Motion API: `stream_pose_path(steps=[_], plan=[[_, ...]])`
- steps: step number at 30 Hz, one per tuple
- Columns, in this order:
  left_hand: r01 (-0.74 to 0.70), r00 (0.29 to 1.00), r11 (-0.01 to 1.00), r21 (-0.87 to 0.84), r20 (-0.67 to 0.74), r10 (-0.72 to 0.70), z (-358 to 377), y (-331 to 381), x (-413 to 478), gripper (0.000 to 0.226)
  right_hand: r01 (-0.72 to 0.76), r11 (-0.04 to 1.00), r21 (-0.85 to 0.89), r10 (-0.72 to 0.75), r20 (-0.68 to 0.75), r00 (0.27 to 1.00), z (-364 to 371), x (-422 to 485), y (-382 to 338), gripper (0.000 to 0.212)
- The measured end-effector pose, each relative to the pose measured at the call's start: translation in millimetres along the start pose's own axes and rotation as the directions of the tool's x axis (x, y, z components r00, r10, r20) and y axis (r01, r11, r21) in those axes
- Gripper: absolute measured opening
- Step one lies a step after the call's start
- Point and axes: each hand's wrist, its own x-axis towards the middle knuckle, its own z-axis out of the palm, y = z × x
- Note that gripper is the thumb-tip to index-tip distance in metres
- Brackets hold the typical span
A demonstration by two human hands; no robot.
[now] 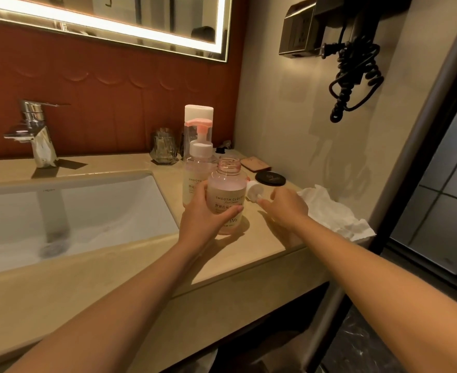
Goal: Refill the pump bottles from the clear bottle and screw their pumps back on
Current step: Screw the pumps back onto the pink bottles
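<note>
A pink pump bottle (228, 189) without its pump stands on the counter, its threaded neck uncovered. My left hand (203, 216) grips its body from the left. Its white pump (253, 191) lies on the counter just right of it, and my right hand (286, 204) reaches to it with fingertips touching its near end. Behind stands a second pump bottle (196, 173) with its pink-and-white pump screwed on. A tall clear bottle (199, 117) with a white cap stands behind that one, partly hidden.
A white sink basin (68, 211) and chrome tap (37, 133) lie to the left. A crumpled white tissue (329, 211), a black round lid (270, 179), a small tan box (255, 163) and glass tumblers (164, 145) sit on the counter (248, 254). The wall stands close on the right.
</note>
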Motion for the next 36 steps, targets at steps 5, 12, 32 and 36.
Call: stream_pose_path(steps=[5,12,32,36], plan=[[-0.016,1.000,1.000,-0.002,-0.008,0.016,1.6,-5.1,2.5,0.073,-0.050,0.999,-0.011,0.050,0.031,0.998,5.8,20.2,-16.6,0.047],[-0.023,1.000,1.000,0.017,-0.011,0.023,1.9,-6.2,2.2,0.070,-0.073,0.996,-0.051,0.077,0.071,0.995,15.5,37.7,-38.0,0.050],[-0.045,0.999,0.995,0.092,0.019,0.043,-0.1,0.8,-3.8,0.079,0.343,0.620,0.706,-0.075,-0.381,0.921,-124.1,11.4,-104.3,0.036],[-0.045,0.999,0.994,0.099,0.030,0.042,0.8,-1.0,-3.0,0.081,0.411,0.569,0.712,-0.040,-0.475,0.879,-124.1,6.1,-113.3,0.043]])
